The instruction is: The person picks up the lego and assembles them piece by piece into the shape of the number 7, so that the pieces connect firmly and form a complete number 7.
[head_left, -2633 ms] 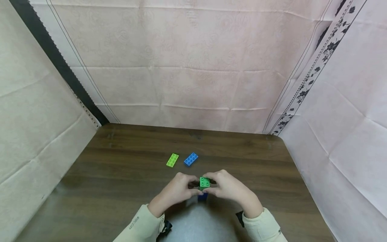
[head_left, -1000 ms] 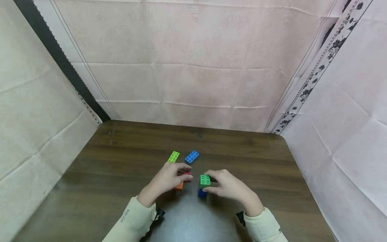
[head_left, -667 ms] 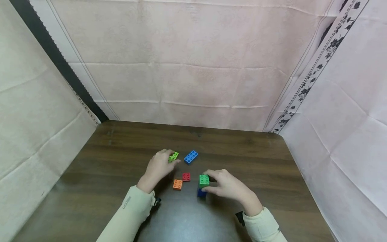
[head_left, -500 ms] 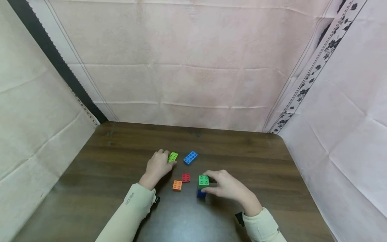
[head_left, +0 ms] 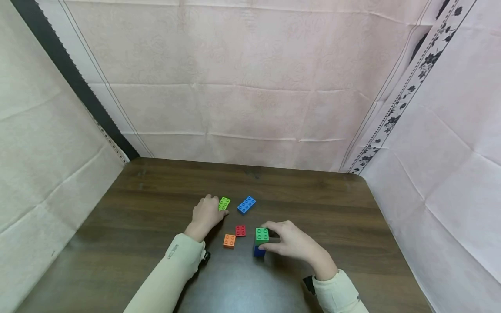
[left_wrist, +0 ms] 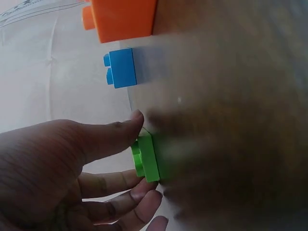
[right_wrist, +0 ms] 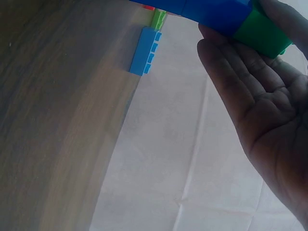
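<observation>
My left hand (head_left: 206, 215) is at the light green brick (head_left: 224, 203), a flat studded block lying on the table. In the left wrist view the thumb meets one end of it and the fingers curl at the other, pinching it. My right hand (head_left: 291, 239) holds a short stack between thumb and fingers. A green brick (head_left: 262, 234) tops this stack, with dark blue (head_left: 258, 251) under it. In the right wrist view the thumb and fingers lie either side of the green brick, and the blue part (right_wrist: 211, 12) extends away below it.
A long blue brick (head_left: 246, 205) lies just right of the light green one. Nearer sit a red brick (head_left: 240, 231) and an orange brick (head_left: 229, 241), between the hands. The wooden table (head_left: 172, 182) is walled by pale cloth (head_left: 242, 87) at back and sides.
From the stack my left hand has gone left and forward to the light green brick, now between its thumb and fingers. The red and orange bricks came into sight. My right hand stays on the stack.
</observation>
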`<control>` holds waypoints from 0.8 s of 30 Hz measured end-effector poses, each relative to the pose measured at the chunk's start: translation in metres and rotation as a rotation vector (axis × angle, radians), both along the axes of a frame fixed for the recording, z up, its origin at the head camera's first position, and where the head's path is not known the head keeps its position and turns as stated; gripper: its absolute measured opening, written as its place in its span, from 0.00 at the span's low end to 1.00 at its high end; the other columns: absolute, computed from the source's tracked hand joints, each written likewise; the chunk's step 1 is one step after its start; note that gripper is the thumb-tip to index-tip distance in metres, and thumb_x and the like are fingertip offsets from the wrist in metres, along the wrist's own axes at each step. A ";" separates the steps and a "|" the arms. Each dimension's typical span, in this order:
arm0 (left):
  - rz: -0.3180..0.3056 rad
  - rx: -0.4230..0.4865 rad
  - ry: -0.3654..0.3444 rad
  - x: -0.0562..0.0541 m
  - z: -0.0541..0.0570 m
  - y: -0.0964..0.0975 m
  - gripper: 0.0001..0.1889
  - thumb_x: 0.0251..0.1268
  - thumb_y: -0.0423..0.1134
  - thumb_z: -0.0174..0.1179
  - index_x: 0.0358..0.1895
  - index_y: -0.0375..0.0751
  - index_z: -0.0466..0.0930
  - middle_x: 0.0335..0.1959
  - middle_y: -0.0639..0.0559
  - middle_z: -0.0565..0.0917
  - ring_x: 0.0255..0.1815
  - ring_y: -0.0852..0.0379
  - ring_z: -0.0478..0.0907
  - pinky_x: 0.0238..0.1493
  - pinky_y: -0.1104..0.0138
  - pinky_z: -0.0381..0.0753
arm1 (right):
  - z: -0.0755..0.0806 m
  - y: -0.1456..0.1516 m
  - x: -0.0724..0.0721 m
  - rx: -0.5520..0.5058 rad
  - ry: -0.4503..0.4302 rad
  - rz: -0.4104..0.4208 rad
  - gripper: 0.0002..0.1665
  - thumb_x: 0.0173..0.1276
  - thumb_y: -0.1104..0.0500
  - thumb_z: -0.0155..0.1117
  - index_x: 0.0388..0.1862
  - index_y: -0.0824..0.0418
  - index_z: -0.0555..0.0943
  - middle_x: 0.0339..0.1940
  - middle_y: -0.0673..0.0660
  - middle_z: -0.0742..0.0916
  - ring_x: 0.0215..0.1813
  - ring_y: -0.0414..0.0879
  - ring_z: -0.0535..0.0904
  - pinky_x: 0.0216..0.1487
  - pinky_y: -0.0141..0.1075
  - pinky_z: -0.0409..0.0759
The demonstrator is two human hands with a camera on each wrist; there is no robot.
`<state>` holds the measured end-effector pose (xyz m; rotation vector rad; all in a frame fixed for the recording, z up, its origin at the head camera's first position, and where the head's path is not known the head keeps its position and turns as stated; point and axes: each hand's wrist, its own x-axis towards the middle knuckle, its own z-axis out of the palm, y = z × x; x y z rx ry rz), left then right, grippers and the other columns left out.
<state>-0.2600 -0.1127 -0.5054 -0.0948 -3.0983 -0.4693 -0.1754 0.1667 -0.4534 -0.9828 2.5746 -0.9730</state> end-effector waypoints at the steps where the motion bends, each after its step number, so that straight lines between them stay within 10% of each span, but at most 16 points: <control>1: -0.001 -0.002 0.000 0.000 0.000 0.000 0.26 0.60 0.52 0.72 0.51 0.32 0.83 0.46 0.38 0.81 0.41 0.45 0.79 0.37 0.48 0.84 | 0.000 0.000 0.000 -0.001 0.000 0.000 0.22 0.67 0.51 0.73 0.57 0.56 0.81 0.43 0.43 0.86 0.42 0.40 0.83 0.48 0.43 0.85; 17: -0.019 -0.067 -0.002 0.005 0.012 -0.011 0.21 0.60 0.49 0.70 0.49 0.36 0.84 0.51 0.38 0.82 0.49 0.39 0.80 0.51 0.29 0.70 | 0.001 -0.001 0.001 -0.016 -0.007 0.009 0.21 0.68 0.52 0.72 0.57 0.56 0.80 0.43 0.41 0.86 0.47 0.38 0.83 0.53 0.47 0.83; 24: -0.024 -0.003 0.006 0.006 0.016 -0.015 0.21 0.60 0.48 0.69 0.48 0.35 0.84 0.46 0.40 0.82 0.44 0.44 0.79 0.38 0.44 0.81 | 0.001 -0.002 0.002 -0.003 -0.010 -0.004 0.23 0.68 0.52 0.72 0.59 0.56 0.80 0.45 0.42 0.86 0.49 0.39 0.83 0.55 0.48 0.82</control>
